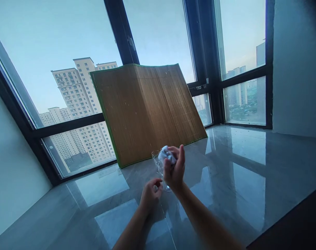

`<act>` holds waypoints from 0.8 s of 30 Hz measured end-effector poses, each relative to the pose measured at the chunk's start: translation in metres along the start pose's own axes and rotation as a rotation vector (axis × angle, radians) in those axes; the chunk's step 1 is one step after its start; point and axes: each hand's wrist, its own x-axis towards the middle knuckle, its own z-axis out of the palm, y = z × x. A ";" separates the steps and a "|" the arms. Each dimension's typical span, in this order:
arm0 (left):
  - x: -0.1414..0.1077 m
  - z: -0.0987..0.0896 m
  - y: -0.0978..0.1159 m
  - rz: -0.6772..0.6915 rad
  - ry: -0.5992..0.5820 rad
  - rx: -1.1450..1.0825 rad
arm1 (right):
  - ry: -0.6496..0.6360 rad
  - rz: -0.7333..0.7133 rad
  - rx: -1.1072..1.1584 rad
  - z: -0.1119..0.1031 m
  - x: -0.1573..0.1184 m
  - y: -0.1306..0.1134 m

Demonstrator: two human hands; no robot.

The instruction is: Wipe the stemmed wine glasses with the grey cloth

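Note:
A crumpled white cloth (pixel 167 156) is gripped between the thumb and fingers of my right hand (pixel 176 170), raised above the tiled ledge. Just behind and left of the cloth stand clear stemmed glasses (pixel 155 157), partly hidden by the cloth and hand. The round foot of a glass (pixel 168 188) shows under my right wrist. My left hand (pixel 150 194) is low beside that glass, its fingers curled and pinched near the stem; whether they hold it cannot be made out.
A brown woven mat (pixel 150 114) with green edging leans on the dark window frame (pixel 69 123) behind the glasses. The glossy tiled ledge (pixel 225 166) spreads to both sides, with its edge at the lower right. White walls (pixel 298 69) flank the windows.

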 end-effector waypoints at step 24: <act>0.003 -0.005 -0.004 0.065 -0.128 0.221 | 0.280 0.900 -0.414 -0.046 -0.040 0.138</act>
